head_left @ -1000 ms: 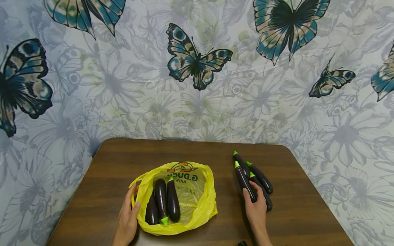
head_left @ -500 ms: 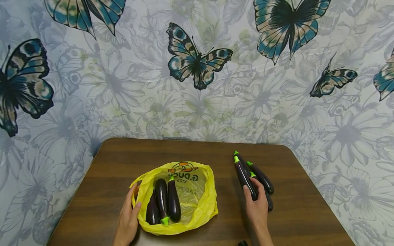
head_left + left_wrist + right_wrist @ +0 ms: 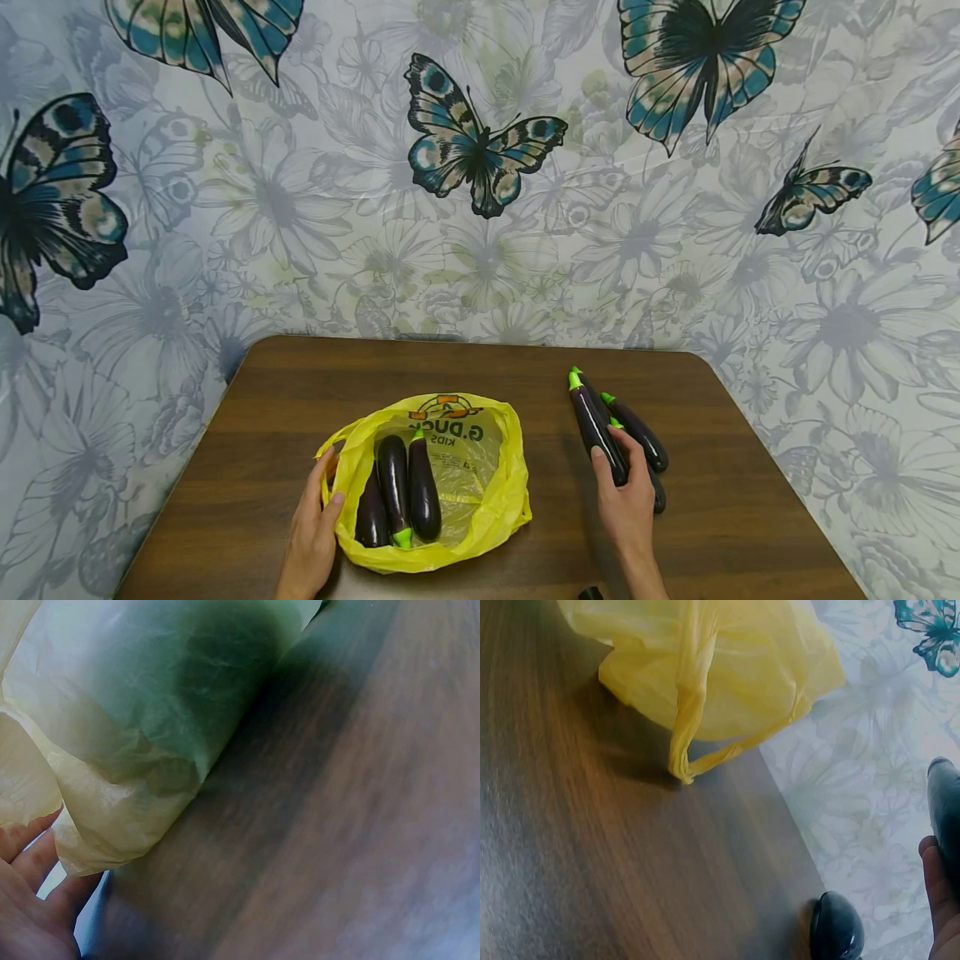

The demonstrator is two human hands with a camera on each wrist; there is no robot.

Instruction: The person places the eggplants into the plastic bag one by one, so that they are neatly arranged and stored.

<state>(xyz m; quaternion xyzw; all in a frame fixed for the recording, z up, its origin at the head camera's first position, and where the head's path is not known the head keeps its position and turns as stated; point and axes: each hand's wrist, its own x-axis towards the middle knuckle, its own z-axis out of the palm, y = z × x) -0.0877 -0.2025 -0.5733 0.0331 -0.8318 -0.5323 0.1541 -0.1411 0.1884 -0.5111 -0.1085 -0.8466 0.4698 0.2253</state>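
Observation:
A yellow plastic bag (image 3: 517,467) stands on the table with its mouth spread. Inside its left half lie three dark purple eggplants (image 3: 423,496). My left hand (image 3: 311,525) holds the bag's left edge, fingers partly hidden behind the plastic; the left wrist view shows the fingers (image 3: 36,859) against the bag's crumpled edge. To the right, my right hand (image 3: 628,512) grips an eggplant (image 3: 597,429) by its lower end, thumb on the left, green stem pointing away. Beside and partly under it lie more eggplants (image 3: 639,433). In the right wrist view the held eggplant (image 3: 946,810) shows at the right edge.
The brown wooden table (image 3: 247,467) meets a wall (image 3: 300,275) with butterfly and flower patterns. A small dark end of something (image 3: 591,593) shows at the bottom edge, left of my right forearm. The bag's tied handle (image 3: 684,754) hangs toward the eggplants' side.
My right hand has shifted the gripped eggplant slightly away from me, its stem end now overlapping the eggplant behind. My left hand and the bag have stayed in place.

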